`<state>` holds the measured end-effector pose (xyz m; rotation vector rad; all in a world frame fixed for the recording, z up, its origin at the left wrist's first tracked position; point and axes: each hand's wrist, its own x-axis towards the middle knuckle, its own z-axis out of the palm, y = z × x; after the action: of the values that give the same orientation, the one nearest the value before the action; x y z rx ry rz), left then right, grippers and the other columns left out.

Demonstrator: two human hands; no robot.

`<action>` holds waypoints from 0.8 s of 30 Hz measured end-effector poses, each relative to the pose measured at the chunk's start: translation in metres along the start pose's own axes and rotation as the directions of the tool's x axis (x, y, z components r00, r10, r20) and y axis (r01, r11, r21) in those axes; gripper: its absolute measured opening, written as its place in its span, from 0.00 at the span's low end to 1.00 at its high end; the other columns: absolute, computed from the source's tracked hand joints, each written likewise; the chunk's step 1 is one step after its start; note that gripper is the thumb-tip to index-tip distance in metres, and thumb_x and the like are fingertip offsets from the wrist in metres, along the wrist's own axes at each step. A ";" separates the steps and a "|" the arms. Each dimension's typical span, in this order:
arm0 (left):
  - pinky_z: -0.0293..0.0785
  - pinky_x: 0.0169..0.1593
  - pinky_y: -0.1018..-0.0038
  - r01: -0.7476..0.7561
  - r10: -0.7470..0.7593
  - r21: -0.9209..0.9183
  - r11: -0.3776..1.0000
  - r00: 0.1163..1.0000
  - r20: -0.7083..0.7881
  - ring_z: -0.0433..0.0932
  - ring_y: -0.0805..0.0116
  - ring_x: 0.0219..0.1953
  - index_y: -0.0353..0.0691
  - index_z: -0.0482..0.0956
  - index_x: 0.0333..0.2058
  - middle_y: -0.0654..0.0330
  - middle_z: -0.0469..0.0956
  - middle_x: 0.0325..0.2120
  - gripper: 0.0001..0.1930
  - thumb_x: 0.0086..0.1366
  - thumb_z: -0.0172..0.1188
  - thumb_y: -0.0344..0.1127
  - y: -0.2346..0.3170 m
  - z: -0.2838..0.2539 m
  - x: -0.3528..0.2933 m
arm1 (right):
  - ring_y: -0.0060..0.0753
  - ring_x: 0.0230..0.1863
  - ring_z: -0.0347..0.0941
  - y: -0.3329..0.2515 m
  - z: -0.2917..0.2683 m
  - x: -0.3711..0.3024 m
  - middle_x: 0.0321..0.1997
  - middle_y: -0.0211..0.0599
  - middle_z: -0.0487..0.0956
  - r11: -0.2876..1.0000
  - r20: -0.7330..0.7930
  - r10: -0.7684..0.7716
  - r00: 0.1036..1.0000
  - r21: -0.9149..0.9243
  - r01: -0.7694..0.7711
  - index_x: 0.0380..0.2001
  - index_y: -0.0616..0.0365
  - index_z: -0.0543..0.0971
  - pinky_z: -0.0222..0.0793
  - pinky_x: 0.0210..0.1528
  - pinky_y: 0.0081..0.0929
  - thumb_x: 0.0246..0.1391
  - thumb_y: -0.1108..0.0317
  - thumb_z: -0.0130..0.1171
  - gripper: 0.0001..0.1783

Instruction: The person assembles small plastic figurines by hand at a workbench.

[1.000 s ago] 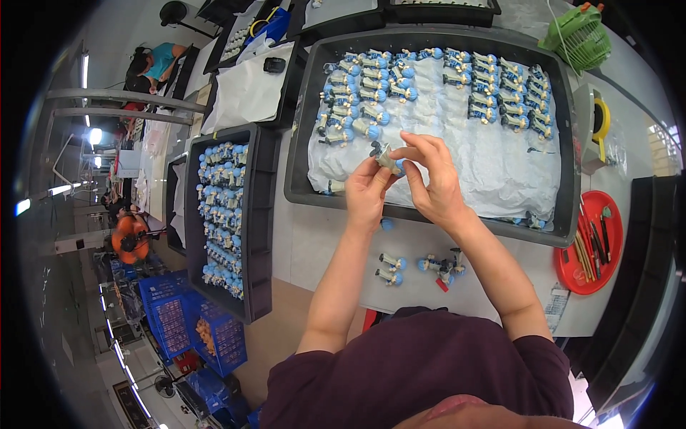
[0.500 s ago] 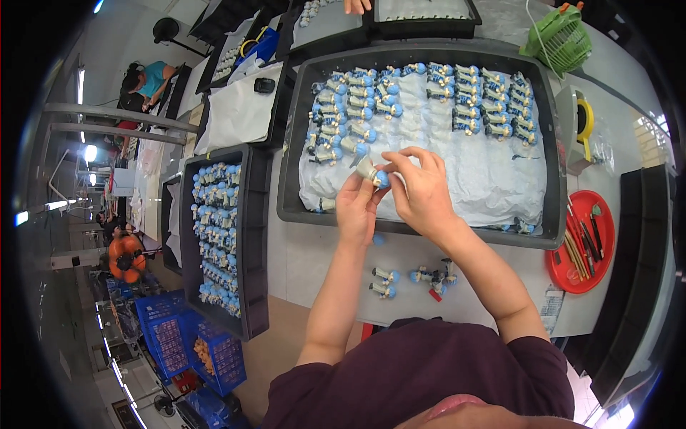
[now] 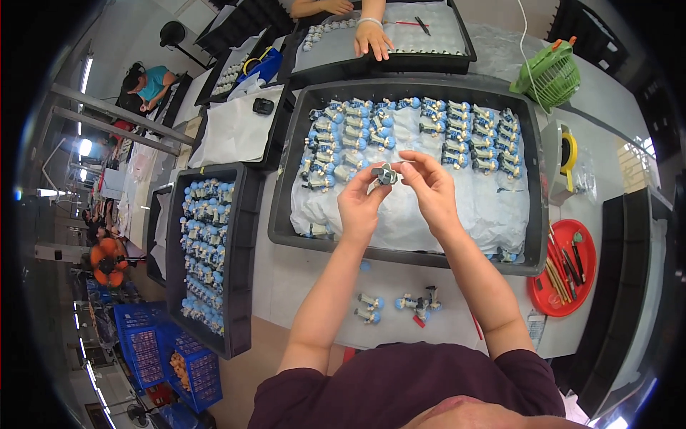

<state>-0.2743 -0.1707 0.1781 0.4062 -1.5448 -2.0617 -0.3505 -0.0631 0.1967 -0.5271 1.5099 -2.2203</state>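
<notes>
A small toy figurine is pinched in the fingers of my left hand, above the near middle of a big dark tray. Its grey-green underside faces up, and the rest is mostly hidden. Close to its right side is my right hand, thumb and forefinger apart; whether a fingertip touches the figurine, I cannot make out. White paper lines the tray, with rows of blue-haired figurines lying at its left and right. Several more figurines lie on the table by a red piece.
Left stands a deep tray packed with figurines. At right are a red dish of brushes and pens, a tape dispenser and a green fan. Across the table, another person's hand reaches over a paper-lined tray.
The figurine has turned from its blue head showing to its underside showing. My right hand has shifted slightly off it. The other person's hands reach further in, and the whole view has shifted.
</notes>
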 end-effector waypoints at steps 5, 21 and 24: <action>0.72 0.46 0.77 -0.148 0.147 0.022 0.989 0.988 0.051 0.70 0.71 0.46 0.32 0.74 0.43 0.58 0.70 0.45 0.17 0.53 0.53 0.13 -0.004 0.005 0.029 | 0.41 0.51 0.63 -0.016 0.000 0.014 0.46 0.40 0.73 0.664 0.056 -0.535 0.843 -0.589 0.461 0.35 0.56 0.78 0.58 0.53 0.34 0.44 0.78 0.52 0.13; 0.75 0.46 0.72 0.035 -0.053 -0.264 0.964 0.997 -0.064 0.75 0.71 0.39 0.34 0.70 0.42 0.60 0.74 0.36 0.09 0.62 0.51 0.25 -0.010 0.009 0.078 | 0.48 0.53 0.65 -0.049 -0.010 0.084 0.44 0.45 0.75 -0.066 0.293 0.204 0.934 -0.948 0.312 0.33 0.60 0.79 0.56 0.55 0.44 0.39 0.78 0.50 0.15; 0.73 0.45 0.77 0.042 -0.049 -0.214 0.976 0.998 -0.028 0.75 0.73 0.39 0.34 0.70 0.46 0.61 0.75 0.38 0.13 0.61 0.52 0.24 -0.015 0.002 0.085 | 0.45 0.51 0.67 -0.052 -0.005 0.091 0.45 0.46 0.75 0.447 0.535 -0.167 0.828 -0.707 0.548 0.38 0.61 0.77 0.60 0.54 0.39 0.38 0.82 0.47 0.20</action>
<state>-0.3484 -0.2152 0.1706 0.3958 -1.2885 -2.2173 -0.4362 -0.0899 0.2512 -1.6438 2.3312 -1.2611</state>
